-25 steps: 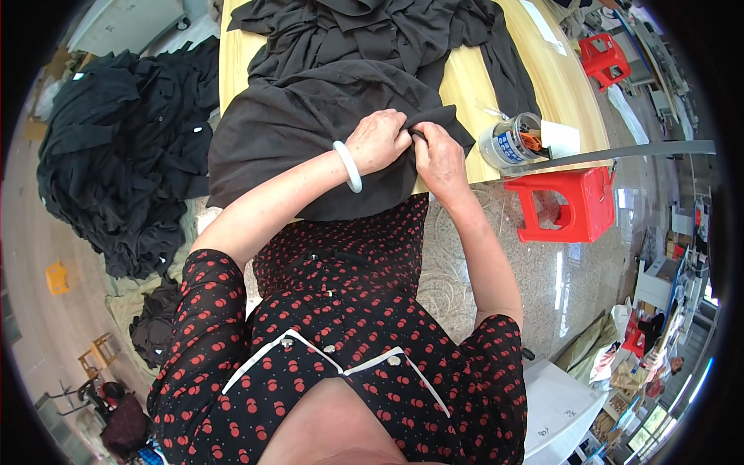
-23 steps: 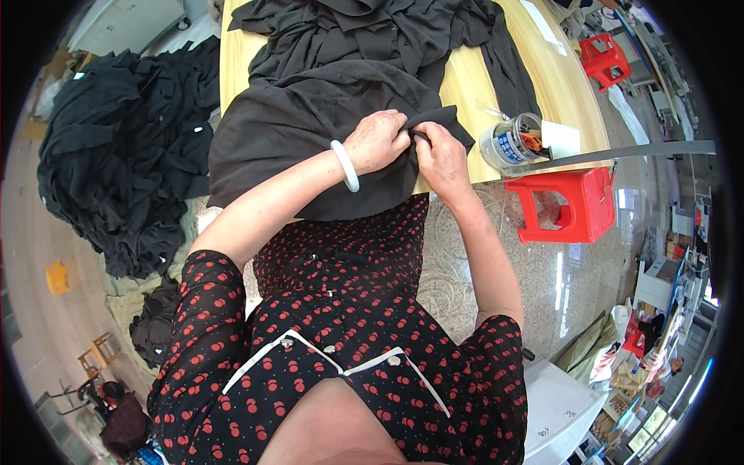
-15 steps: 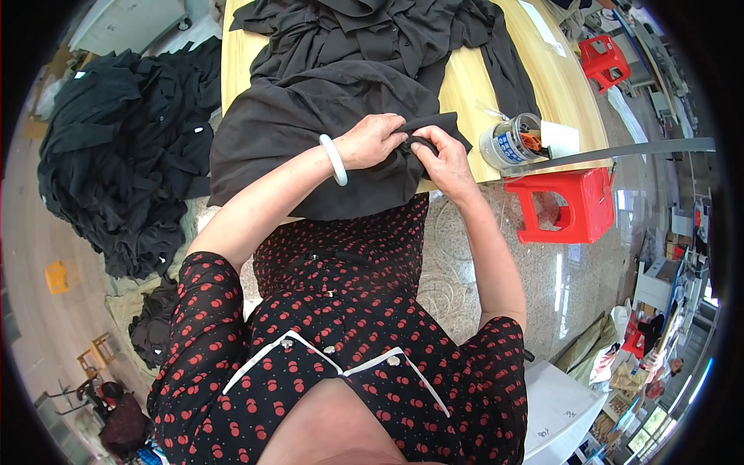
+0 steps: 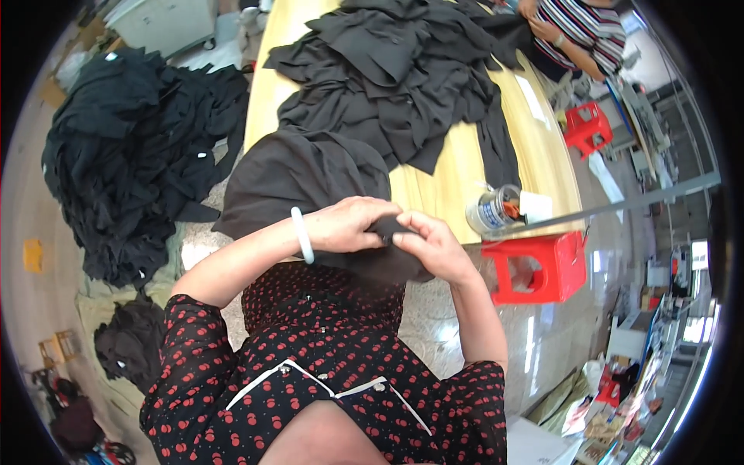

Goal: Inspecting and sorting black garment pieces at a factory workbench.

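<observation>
A dark garment (image 4: pixel 306 170) lies over the near edge of the wooden table and hangs down toward my lap. My left hand (image 4: pixel 356 223), with a pale bangle at its wrist, pinches part of this cloth, thumb against fingers. Close beside it my right hand (image 4: pixel 430 242) grips the same dark garment between thumb and forefinger. The fingertips of both hands nearly meet at a small dark spot, perhaps a button, too small to tell. Loose cloth hangs below my right hand.
More dark garments (image 4: pixel 387 85) cover the wooden table (image 4: pixel 434 186). A clear jar (image 4: pixel 492 211) of small tools stands at its right corner, above a red stool (image 4: pixel 542 271). Another person (image 4: pixel 573 35) handles dark cloth at the far right. A dark clothing heap (image 4: pixel 139 163) fills the left.
Both hands have drawn the garment's held part nearer to me, off the table edge. My view has shifted, and another person now shows at the far right.
</observation>
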A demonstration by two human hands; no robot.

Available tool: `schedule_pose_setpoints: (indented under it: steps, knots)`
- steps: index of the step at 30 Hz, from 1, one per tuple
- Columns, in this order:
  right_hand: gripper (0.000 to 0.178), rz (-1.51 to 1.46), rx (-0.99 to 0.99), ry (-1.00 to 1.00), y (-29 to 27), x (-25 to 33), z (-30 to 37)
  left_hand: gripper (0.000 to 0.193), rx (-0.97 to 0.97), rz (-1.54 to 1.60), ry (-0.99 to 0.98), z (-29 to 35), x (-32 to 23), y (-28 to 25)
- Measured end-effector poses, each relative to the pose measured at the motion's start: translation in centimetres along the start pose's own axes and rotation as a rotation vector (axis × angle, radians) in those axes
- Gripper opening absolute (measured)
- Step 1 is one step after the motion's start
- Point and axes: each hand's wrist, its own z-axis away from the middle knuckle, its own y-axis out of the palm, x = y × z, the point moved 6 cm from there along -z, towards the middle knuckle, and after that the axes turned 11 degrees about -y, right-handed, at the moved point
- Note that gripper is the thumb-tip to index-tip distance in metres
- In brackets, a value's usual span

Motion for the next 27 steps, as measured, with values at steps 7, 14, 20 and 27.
schedule_pose_setpoints:
  steps: [7, 14, 20, 27]
  knots:
    - [0.026, 0.012, 0.020, 0.001, 2.0, 1.8, -3.2, 0.030, -0.563, -0.438, -0.080, 14.0, -3.3, -5.5]
    - [0.023, -0.069, 0.234, 0.089, 6.2, -2.4, -8.9, 0.031, -1.551, 0.570, -0.402, 39.9, 2.6, -11.9]
    - [0.017, 0.279, 0.389, 0.215, 8.2, -4.2, -11.4, 0.026, -2.423, 0.118, -0.178, 65.9, -1.2, -18.1]
    - [0.039, 0.894, 0.797, 0.170, 8.8, -16.5, 1.0, 0.063, -2.208, -1.348, -1.568, 80.5, -9.8, -20.0]
